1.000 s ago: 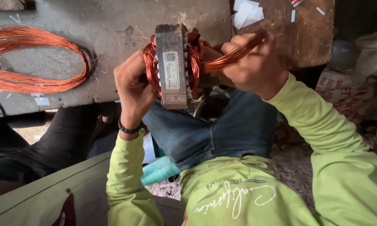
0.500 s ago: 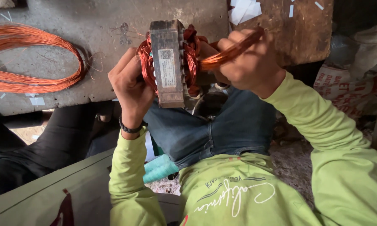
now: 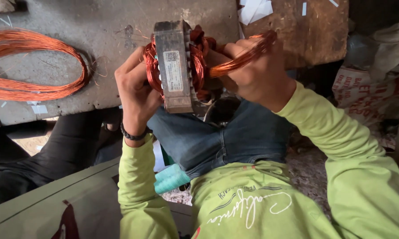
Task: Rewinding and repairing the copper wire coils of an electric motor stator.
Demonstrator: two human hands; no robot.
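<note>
Left hand point(image 3: 135, 90) fingers clasp the upright motor stator point(image 3: 175, 66); right hand point(image 3: 257, 73) fingers pinch its copper bundle point(image 3: 243, 55).

The person wears a lime-green long-sleeved shirt point(image 3: 261, 208) with white cursive lettering and a few dark stripes across the chest, and blue denim jeans point(image 3: 221, 137). A thin black band point(image 3: 134, 135) circles the left wrist. Both hands are bare.
</note>
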